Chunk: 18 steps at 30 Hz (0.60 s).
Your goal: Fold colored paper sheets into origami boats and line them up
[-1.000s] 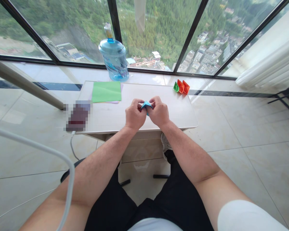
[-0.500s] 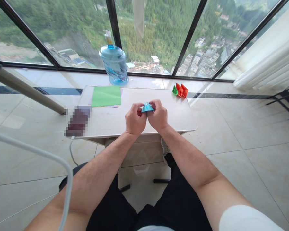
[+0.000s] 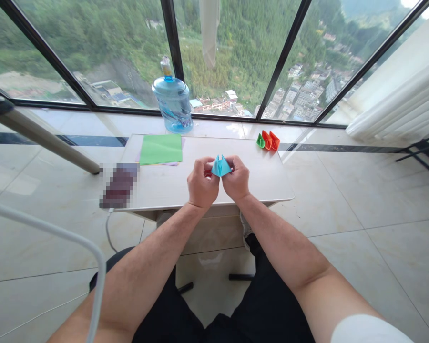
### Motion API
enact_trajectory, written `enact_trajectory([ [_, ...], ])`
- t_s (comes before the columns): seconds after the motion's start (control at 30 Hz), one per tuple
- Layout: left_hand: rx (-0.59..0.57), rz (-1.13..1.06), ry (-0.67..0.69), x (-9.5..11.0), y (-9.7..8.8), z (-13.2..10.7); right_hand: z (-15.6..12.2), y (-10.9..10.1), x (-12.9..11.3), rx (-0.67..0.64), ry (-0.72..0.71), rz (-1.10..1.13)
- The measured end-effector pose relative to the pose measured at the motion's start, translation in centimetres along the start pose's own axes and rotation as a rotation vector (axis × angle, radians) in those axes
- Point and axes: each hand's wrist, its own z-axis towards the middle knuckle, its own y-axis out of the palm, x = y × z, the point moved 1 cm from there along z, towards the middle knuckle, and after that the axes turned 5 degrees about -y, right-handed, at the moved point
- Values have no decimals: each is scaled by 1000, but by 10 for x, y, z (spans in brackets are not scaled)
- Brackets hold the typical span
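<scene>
A small piece of folded blue paper is held between my two hands above the near part of the white table. My left hand pinches its left side, fingers curled. On the opposite side, my right hand grips it the same way. Two pointed flaps stand up at the paper's middle, with a narrow gap between them. My fingers hide its lower edges. Something red shows beside my left fingers, too small to name.
Green paper sheets lie at the table's back left. Folded paper pieces, one green and two orange, stand at the back right corner. A blurred-out object is at the left edge. Behind the table stands a large water bottle.
The blue paper has tilted and its shape has changed: the flaps now stand taller and spread wider. Both hands still hold it. The whole view has shifted slightly.
</scene>
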Motion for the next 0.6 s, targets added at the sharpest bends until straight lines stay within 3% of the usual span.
enact_trajectory([
  [0.33, 1, -17, 4, 3, 2, -2, -1, -1, -5, 73, -6, 16],
  [0.6, 5, -113, 8, 0, 3, 0, 2, -2, -1, 51, -19, 6],
])
